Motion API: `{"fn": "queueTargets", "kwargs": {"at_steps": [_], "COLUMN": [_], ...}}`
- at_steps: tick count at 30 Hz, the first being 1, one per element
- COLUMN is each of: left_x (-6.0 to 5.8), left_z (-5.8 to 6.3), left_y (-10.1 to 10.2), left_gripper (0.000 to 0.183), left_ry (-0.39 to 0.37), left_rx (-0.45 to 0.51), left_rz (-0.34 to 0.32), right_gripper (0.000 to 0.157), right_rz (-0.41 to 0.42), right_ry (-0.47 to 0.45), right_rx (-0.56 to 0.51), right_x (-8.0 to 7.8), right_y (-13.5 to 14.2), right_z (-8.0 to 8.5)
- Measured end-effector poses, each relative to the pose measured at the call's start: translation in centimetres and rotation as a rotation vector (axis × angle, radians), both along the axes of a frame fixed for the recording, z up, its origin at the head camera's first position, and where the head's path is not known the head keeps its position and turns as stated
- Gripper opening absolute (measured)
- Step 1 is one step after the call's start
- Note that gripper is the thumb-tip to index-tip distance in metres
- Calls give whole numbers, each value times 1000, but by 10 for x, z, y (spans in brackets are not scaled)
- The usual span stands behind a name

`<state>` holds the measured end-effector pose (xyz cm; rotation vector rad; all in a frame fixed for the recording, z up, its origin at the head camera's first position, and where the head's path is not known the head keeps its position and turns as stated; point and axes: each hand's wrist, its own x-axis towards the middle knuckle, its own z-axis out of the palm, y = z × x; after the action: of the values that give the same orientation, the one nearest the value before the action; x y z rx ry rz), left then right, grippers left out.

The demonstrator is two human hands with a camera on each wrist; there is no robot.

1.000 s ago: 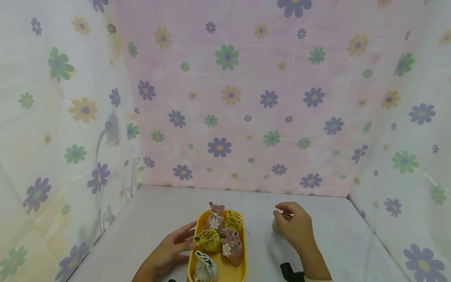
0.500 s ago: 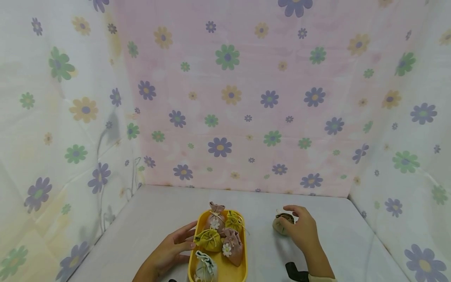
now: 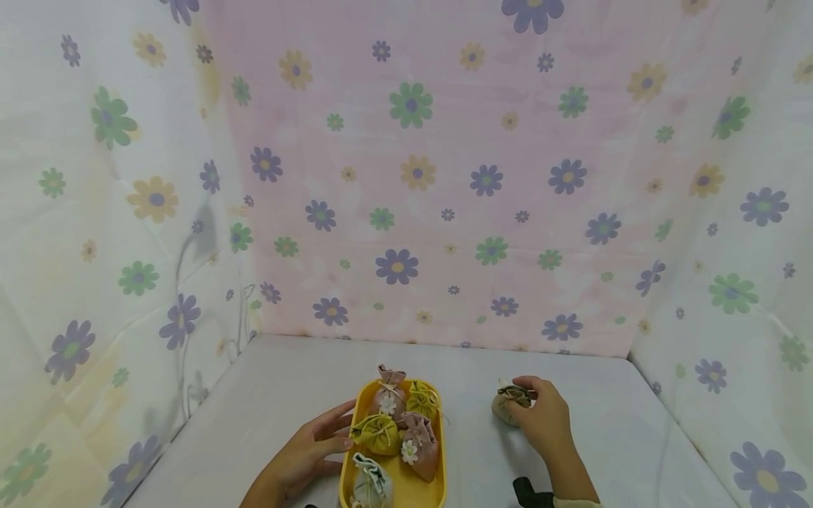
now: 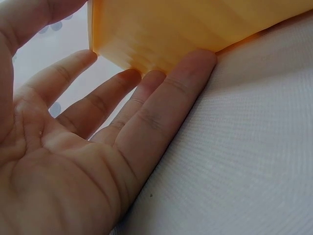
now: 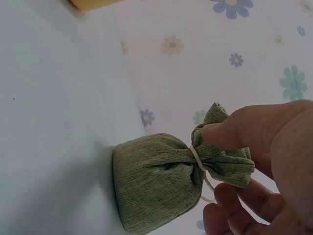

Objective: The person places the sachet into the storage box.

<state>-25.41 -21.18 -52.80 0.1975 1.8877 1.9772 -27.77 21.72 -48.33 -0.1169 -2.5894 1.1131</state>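
Observation:
A grey-green drawstring pouch (image 5: pixel 156 181) stands on the table, right of the yellow tray, its neck tied with a pale cord. My right hand (image 3: pixel 546 416) pinches the gathered cloth at its top, with the thumb in front and the other fingers partly hidden behind. Along the left side of the yellow tray (image 3: pixel 442 451) lies my left hand (image 3: pixel 305 451), its fingertips touching the outer wall and the fingers nearly straight in the left wrist view. Inside the tray sit pink pouches (image 3: pixel 419 451) with white flowers, yellow-green pouches (image 3: pixel 379 434) and a pale blue-grey pouch (image 3: pixel 370 487).
A white-covered table (image 3: pixel 305 367) lies under everything. Flower-printed cloth walls (image 3: pixel 444 141) enclose it at the back and both sides. A black device (image 3: pixel 533 494) sits at my right wrist.
My right hand spread its fingers half a second ago, baring more of the grey-green pouch, and now pinches its top again. The left hand and tray stay in place.

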Motion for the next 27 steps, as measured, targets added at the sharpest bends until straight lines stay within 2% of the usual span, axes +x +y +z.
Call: {"fn": "queueTargets", "kwargs": {"at_steps": [14,27], "left_x": [0,0], "left_z": [2,2], "left_y": [0,0], "left_gripper": [76,76], "left_ry": [-9,-3], "left_rx": [8,10], "left_rz": [2,-5], "right_gripper": [15,13], "right_rz": [-35,-59], "right_ry": [42,96], "right_rx": [2,-14], "right_x": [-3,1], "right_y": [-1,-1], "right_z": [-4,4]}}
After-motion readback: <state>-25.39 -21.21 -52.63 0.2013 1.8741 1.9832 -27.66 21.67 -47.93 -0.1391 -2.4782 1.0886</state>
